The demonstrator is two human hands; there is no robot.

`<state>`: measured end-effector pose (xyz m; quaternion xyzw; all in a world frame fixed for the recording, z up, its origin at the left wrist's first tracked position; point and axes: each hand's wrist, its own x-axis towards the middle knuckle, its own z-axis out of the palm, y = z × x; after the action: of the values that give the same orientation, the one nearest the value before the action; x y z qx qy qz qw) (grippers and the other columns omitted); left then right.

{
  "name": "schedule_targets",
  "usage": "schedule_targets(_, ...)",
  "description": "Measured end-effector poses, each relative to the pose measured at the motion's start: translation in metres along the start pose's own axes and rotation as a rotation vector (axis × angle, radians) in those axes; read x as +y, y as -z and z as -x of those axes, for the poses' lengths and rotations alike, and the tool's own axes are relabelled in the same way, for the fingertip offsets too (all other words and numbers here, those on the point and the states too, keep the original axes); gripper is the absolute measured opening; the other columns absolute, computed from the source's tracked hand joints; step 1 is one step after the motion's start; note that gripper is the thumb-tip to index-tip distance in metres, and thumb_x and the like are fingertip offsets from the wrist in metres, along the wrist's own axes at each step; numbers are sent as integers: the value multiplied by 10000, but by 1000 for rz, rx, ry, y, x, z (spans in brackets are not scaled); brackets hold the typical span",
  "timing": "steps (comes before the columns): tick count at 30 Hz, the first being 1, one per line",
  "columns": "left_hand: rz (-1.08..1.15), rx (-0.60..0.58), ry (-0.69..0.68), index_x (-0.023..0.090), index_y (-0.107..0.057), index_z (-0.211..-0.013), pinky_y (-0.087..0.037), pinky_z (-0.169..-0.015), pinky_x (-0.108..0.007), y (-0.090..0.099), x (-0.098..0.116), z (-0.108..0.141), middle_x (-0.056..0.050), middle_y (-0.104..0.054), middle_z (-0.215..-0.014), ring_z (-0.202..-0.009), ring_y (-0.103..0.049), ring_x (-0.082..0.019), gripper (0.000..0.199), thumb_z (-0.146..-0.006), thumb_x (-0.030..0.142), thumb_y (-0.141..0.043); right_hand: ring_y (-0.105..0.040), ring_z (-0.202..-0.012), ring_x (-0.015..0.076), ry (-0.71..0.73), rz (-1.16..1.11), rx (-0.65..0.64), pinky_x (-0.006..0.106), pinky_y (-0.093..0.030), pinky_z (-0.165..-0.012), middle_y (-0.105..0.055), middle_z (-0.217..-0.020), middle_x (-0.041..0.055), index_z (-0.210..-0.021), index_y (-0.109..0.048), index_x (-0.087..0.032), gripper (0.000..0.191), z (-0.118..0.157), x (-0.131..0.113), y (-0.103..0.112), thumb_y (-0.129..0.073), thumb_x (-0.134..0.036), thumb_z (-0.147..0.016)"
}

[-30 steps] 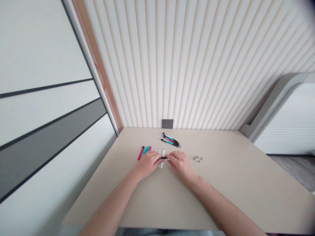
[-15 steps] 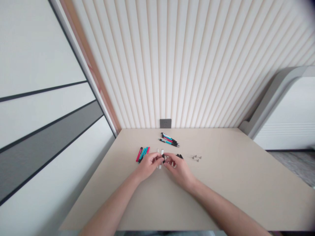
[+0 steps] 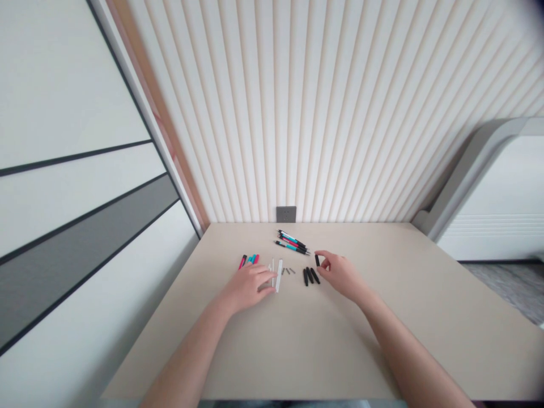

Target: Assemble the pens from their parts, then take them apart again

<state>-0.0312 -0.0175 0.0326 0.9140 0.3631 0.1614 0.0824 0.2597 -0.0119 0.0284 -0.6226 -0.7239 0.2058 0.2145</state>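
Note:
My right hand pinches a short black pen grip upright between thumb and fingertips. Just left of it, several more black pen grips lie side by side on the table. My left hand is open, thumb and fingers apart, its fingertips at the white pen refills; whether it touches them I cannot tell. Small grey springs lie between the refills and the black grips. Pink and blue pen barrels are partly covered by my left hand.
Several whole pens in blue, pink and black lie toward the back of the beige table. A dark wall socket is set in the ribbed wall behind. A white cabinet stands along the left side.
My hands have parted from the middle. My right hand went right with a black pen grip; my left moved slightly left and opened. The springs and black grips now show; the small metal parts are hidden.

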Motion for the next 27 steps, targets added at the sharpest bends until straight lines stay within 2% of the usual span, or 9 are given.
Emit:
schedule_targets(5, 12, -84, -25, 269, -632, -1207, -458, -854, -317, -3, 0, 2, -50, -633, -1017, -962, -595, -209, 349, -871, 367, -639, -659, -803, 193, -27, 75, -115, 255, -408, -687, -732, -849, 40, -1203, -640, -211, 453, 2, 10, 0, -541, -157, -764)
schedule_targets(10, 21, -126, -59, 270, -654, -1173, -438, -919, -340, -7, 1, -1, -50, -623, -1022, -1003, -576, -210, 279, -913, 343, -584, -659, -873, 214, 9, 131, -155, 261, -409, -709, -735, -893, 63, -1205, -646, -206, 471, 5, 8, -5, -535, -133, -753)
schedule_targets(15, 34, -105, -74, 271, -677, -1119, -426, -936, -363, -11, 3, -4, -44, -632, -981, -979, -582, -207, 234, -943, 328, -533, -658, -852, 220, 21, 162, -165, 268, -405, -702, -728, -884, 71, -1164, -670, -221, 413, 5, 9, -3, -539, -142, -781)
schedule_targets(18, 32, -102, -85, 261, -687, -1088, -430, -913, -360, -13, 2, -5, -47, -636, -957, -959, -591, -206, 228, -953, 320, -514, -654, -861, 211, 23, 150, -106, 272, -416, -733, -720, -881, 64, -1151, -673, -214, 348, 2, 8, -5, -542, -195, -829)
schedule_targets(23, 15, -88, -102, 252, -687, -1064, -430, -882, -344, -12, 4, -5, -48, -643, -933, -919, -594, -201, 217, -954, 314, -511, -621, -932, 208, 129, 248, 116, 290, -423, -812, -686, -953, 80, -1102, -680, -207, 280, -16, -3, -16, -485, -171, -904)
schedule_targets(27, -12, -31, -75, 240, -673, -1084, -427, -891, -352, -8, 5, -5, -52, -654, -943, -912, -599, -199, 233, -965, 310, -485, -605, -962, 228, 195, 443, 104, 314, -416, -825, -671, -971, 110, -1041, -690, -209, 228, -37, -15, -25, -515, -148, -909)
